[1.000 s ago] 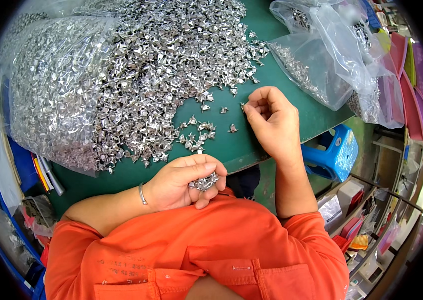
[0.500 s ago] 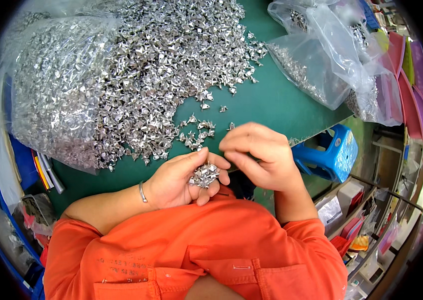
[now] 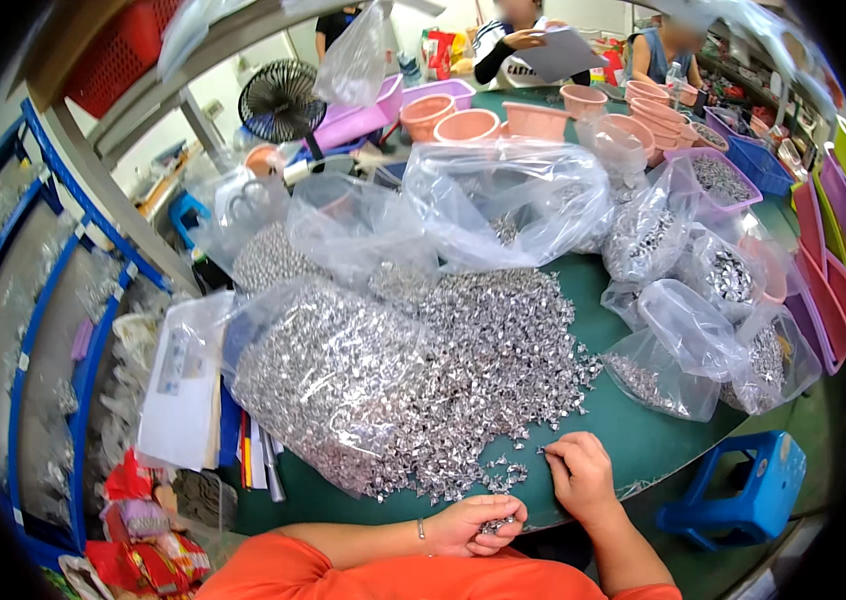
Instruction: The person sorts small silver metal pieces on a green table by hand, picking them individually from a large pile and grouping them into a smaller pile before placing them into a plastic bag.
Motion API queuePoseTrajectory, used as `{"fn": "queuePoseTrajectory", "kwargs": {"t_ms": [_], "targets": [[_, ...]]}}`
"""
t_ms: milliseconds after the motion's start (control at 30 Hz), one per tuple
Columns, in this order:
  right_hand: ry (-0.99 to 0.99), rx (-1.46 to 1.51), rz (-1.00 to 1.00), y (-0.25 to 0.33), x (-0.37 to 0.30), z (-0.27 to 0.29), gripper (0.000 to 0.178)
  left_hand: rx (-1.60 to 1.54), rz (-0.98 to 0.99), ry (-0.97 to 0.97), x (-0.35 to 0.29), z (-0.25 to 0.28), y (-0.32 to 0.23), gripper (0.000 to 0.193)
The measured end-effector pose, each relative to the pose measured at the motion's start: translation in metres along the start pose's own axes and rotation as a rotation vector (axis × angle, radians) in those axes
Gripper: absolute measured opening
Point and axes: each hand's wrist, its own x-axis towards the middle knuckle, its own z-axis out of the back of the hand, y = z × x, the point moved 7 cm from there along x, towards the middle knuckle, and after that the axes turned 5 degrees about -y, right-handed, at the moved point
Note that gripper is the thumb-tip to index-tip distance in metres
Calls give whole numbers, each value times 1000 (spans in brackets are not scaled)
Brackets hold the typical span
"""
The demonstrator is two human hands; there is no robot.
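My left hand (image 3: 484, 522), palm up with its fingers curled, cups a cluster of small silvery metal pieces (image 3: 496, 524) close to my body. Over the green tabletop to its right, my right hand (image 3: 586, 476) has its thumb and fingers pinched together. One small metal piece shows at those fingertips; whether it is lifted off the table I cannot tell. Just left of my right hand lie several loose pieces (image 3: 503, 473). Beyond them spreads a large heap of the same bent pieces (image 3: 503, 350), partly spilling from a clear plastic bag (image 3: 323, 370).
More clear bags (image 3: 658, 375) of metal parts lie on the right and back of the table. Pink tubs (image 3: 468, 126), a black fan (image 3: 283, 103) and two people stand farther off. A blue stool (image 3: 738, 490) is at the right, blue shelving (image 3: 83, 400) at the left.
The view has tilted up, bringing in the far end of the table and the room. My left hand has curled further around its pieces; my right hand has moved away from it.
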Motion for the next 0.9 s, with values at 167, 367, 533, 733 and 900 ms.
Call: {"fn": "queuePoseTrajectory", "kwargs": {"t_ms": [167,367,533,733,900], "targets": [[36,-10,9,2,3,6,11,16,-34,115,4,-12,-10,21],[1,55,-30,-2,2,11,9,82,-227,92,-4,-56,-47,20],[-3,74,-34,-5,-1,14,9,211,-408,319,-17,-133,-77,34],[-4,105,16,-7,-2,10,9,685,-762,625,-67,-260,-92,20],[-36,118,-54,1,5,19,11,801,-852,939,-68,-300,-77,20]]}}
